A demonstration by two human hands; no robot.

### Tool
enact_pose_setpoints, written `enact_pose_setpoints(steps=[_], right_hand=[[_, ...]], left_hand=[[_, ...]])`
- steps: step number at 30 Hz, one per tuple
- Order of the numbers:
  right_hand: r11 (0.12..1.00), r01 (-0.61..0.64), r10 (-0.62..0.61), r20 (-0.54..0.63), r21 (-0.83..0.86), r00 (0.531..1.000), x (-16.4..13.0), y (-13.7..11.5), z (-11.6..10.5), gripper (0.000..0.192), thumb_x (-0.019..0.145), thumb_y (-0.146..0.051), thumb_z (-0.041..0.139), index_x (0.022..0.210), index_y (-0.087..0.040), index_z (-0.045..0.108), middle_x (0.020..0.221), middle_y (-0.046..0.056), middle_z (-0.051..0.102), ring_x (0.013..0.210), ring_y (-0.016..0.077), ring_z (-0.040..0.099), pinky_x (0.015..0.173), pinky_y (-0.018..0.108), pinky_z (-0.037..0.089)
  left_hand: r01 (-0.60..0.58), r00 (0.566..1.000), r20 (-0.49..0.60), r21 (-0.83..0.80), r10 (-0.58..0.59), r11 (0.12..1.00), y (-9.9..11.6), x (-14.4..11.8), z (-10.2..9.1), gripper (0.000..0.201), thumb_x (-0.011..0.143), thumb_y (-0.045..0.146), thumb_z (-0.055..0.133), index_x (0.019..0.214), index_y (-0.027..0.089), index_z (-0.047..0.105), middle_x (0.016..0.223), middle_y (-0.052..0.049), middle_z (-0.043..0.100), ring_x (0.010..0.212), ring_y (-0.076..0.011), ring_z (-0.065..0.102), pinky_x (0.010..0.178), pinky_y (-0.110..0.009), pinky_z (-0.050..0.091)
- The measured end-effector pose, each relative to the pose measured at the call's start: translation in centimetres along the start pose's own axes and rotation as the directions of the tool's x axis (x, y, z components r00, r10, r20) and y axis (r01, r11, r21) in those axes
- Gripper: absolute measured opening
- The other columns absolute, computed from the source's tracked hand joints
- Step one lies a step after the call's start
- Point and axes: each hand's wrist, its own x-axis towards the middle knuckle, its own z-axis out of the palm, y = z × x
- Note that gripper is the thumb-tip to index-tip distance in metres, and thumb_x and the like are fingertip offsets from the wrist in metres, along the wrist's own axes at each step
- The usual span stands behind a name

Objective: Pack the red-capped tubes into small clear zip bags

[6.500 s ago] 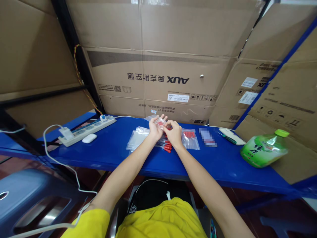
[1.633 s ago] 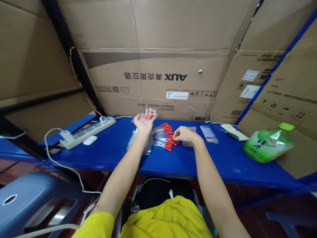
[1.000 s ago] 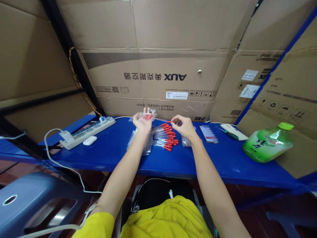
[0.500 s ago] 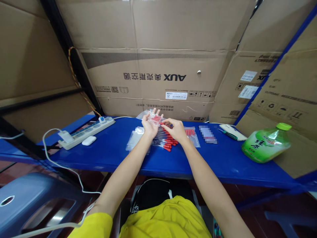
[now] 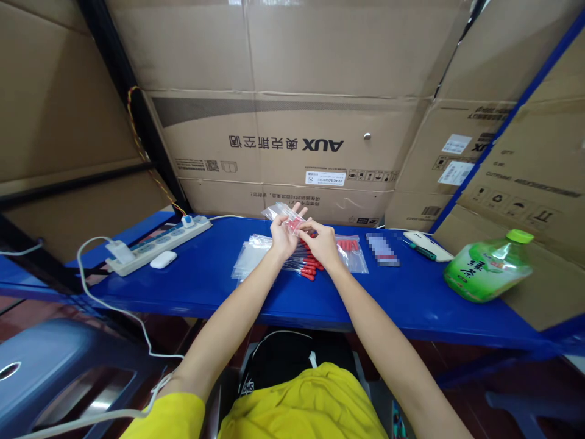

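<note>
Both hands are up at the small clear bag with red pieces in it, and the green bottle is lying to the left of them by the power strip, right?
Not quite. The head view shows the green bottle lying at the right end of the blue table, far from the power strip on the left. The rest holds: left hand and right hand meet at the small clear bag with red pieces.

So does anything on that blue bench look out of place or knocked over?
The green drink bottle lies tipped on its side at the right end of the blue bench, leaning toward a cardboard box. Its cap is on and nothing has spilled.
</note>
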Motion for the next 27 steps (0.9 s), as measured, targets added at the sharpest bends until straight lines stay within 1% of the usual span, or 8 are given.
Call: enact_pose_setpoints(steps=[5,8,11,15,19,21,24,27], right_hand=[[1.000,-0.007,0.010,-0.105,0.031,0.994,-0.1,0.4,0.6,0.018,0.089,-0.037,0.068,0.090,-0.022,0.079,0.088,0.002,0.079,0.073,0.0191,0.068,0.075,0.030,0.051],[0.999,-0.010,0.015,-0.126,0.044,0.992,-0.2,0.4,0.7,0.018,0.088,-0.038,0.069,0.087,-0.022,0.078,0.084,0.001,0.078,0.069,0.0184,0.065,0.072,0.030,0.050],[0.998,-0.015,0.022,-0.135,0.055,0.991,-0.2,0.5,0.8,0.016,0.086,-0.037,0.070,0.085,-0.022,0.076,0.079,0.000,0.076,0.066,0.0174,0.062,0.070,0.029,0.048],[1.000,-0.013,0.015,-0.103,0.016,0.995,-0.1,0.6,0.5,0.015,0.087,-0.035,0.070,0.082,-0.022,0.076,0.079,0.000,0.075,0.066,0.0175,0.061,0.068,0.030,0.047],[0.994,0.053,-0.054,-0.003,-0.092,0.999,0.1,0.7,-0.1,0.016,0.090,-0.033,0.066,0.089,-0.024,0.079,0.092,0.003,0.077,0.077,0.0198,0.065,0.077,0.032,0.049],[0.986,0.085,-0.085,0.007,-0.142,0.996,0.1,0.7,-0.3,0.016,0.092,-0.031,0.064,0.090,-0.024,0.079,0.095,0.004,0.075,0.080,0.0200,0.065,0.079,0.032,0.049],[0.979,0.063,-0.080,-0.079,-0.195,0.994,0.2,0.9,-0.7,0.017,0.091,-0.029,0.064,0.100,-0.024,0.077,0.099,0.005,0.071,0.076,0.0183,0.061,0.079,0.033,0.050],[0.983,-0.003,-0.031,-0.185,-0.183,0.982,0.5,1.5,-1.0,0.031,0.087,-0.029,0.066,0.117,-0.023,0.071,0.109,0.006,0.068,0.073,0.0165,0.058,0.079,0.033,0.052]], left_hand=[[-0.026,0.999,0.047,0.007,0.026,1.000,-0.2,-0.2,-0.1,0.048,0.082,0.019,0.047,0.128,0.018,0.061,0.151,-0.010,0.059,0.147,-0.0328,0.047,0.119,-0.056,0.044],[-0.030,0.998,0.058,0.008,0.029,1.000,-0.1,-0.2,-0.1,0.049,0.080,0.018,0.047,0.128,0.019,0.059,0.154,-0.008,0.056,0.147,-0.0330,0.048,0.116,-0.056,0.047],[-0.021,0.999,0.045,0.012,0.020,1.000,-0.1,-0.2,0.0,0.049,0.078,0.018,0.047,0.126,0.019,0.058,0.153,-0.009,0.057,0.146,-0.0331,0.049,0.115,-0.055,0.049],[0.001,1.000,0.013,0.008,-0.002,1.000,-0.1,-0.1,-0.1,0.047,0.076,0.019,0.047,0.122,0.019,0.055,0.150,-0.012,0.059,0.144,-0.0330,0.051,0.111,-0.056,0.051],[0.000,1.000,0.003,0.027,0.000,1.000,0.3,0.0,-0.4,0.048,0.076,0.022,0.046,0.123,0.018,0.056,0.149,-0.014,0.059,0.145,-0.0329,0.051,0.109,-0.057,0.052],[0.002,1.000,0.026,0.059,-0.003,0.998,0.7,0.0,-0.5,0.051,0.077,0.025,0.044,0.125,0.017,0.058,0.151,-0.015,0.057,0.146,-0.0335,0.048,0.107,-0.056,0.053],[0.028,0.996,0.078,0.116,-0.038,0.993,1.3,0.0,-0.7,0.055,0.077,0.029,0.043,0.128,0.015,0.059,0.153,-0.018,0.054,0.149,-0.0350,0.045,0.103,-0.055,0.056],[0.055,0.992,0.110,0.114,-0.068,0.992,1.5,0.0,-0.6,0.060,0.079,0.031,0.042,0.133,0.013,0.058,0.154,-0.019,0.053,0.150,-0.0348,0.043,0.104,-0.055,0.055]])
